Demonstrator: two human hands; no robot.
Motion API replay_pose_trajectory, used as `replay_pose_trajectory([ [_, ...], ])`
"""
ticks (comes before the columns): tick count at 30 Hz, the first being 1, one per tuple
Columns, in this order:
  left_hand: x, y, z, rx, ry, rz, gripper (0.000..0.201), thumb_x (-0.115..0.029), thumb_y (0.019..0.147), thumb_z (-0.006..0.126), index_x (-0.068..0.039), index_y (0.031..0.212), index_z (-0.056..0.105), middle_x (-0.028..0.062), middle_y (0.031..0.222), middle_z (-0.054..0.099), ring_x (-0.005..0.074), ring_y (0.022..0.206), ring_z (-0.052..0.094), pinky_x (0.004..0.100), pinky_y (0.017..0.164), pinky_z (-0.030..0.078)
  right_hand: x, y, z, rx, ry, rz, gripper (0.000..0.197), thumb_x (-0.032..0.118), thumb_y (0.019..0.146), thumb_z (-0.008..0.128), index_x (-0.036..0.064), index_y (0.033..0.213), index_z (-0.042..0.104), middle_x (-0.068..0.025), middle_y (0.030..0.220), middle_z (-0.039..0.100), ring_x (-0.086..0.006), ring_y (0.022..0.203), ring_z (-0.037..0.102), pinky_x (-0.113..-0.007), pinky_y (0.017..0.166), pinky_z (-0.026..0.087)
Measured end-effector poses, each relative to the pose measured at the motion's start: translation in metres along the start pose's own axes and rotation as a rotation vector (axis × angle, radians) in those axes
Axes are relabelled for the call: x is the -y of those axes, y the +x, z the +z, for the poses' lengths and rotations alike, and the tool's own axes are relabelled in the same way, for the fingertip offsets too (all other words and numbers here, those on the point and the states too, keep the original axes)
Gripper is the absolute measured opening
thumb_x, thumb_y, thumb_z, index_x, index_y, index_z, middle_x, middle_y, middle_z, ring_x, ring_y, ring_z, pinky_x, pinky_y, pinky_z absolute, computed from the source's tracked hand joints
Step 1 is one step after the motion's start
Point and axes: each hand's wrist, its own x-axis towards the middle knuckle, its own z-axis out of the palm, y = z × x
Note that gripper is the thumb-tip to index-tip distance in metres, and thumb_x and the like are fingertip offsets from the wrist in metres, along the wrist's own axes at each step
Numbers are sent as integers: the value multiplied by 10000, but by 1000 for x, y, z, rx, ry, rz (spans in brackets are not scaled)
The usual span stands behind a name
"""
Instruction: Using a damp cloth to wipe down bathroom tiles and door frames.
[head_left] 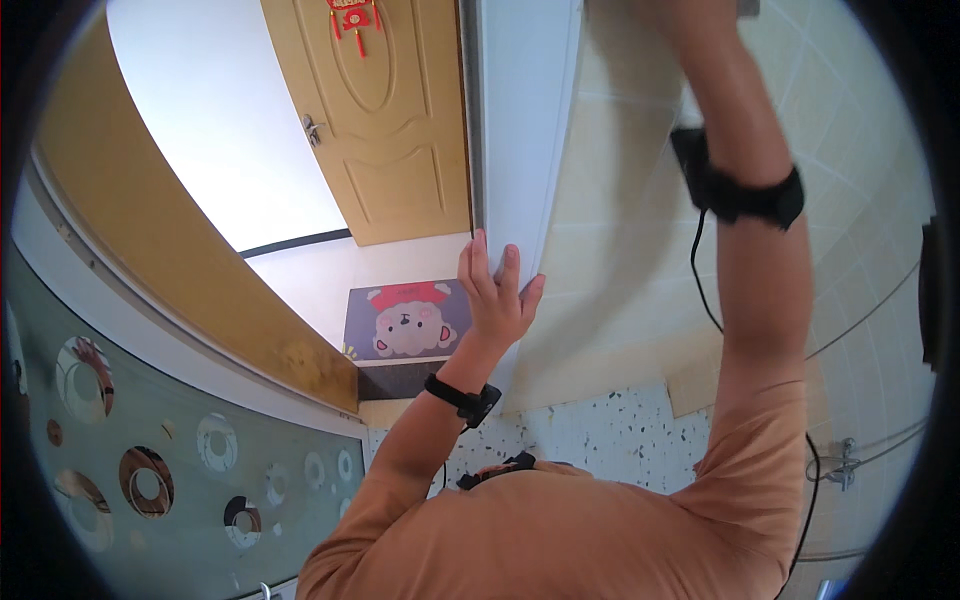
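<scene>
The left hand is in the middle, over the near part of the white door frame. It looks like it rests on the frame. Its fingers are spread apart, and they point to the far side. The frame runs on past the fingers, away from the person. The right hand is up at the far edge, to the right of the frame. It is blurry and cut off, so I cannot tell if its fingers are spread or pinching something. A small bit of a grey thing shows just to the right of it. The tan tile wall is behind that arm.

A black strap goes around the right arm, and a black band goes around the left wrist. To the left of the frame, a mat with a bear face lies on the floor. Past it is a yellow-brown door with a red hanging.
</scene>
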Motion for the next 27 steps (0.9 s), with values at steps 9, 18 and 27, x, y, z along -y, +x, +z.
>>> replay_pose_trajectory([
  [9,5,16,-27,89,-368,-123,461,-53,852,398,56,1300,409,238,1382,334,384,1196,345,459,1018,249,67,-200,-88,550,196,129,277,142,772,631,-8,994,564,-153,1089,558,-374,1149,469,-423,875,450],
  [18,-5,16,-30,90,-418,-356,442,-44,891,405,61,1320,383,211,1347,397,331,1217,376,406,1035,252,109,-318,-131,830,367,293,249,104,743,648,42,979,599,-163,1050,574,-405,1077,504,-452,912,421],
  [27,-8,37,-52,136,-501,-386,480,11,868,431,5,1345,386,168,1319,450,297,1224,420,352,1034,308,64,-181,-77,648,137,150,389,115,837,522,-38,1194,508,-224,1246,493,-422,1235,388,-473,1010,334],
])
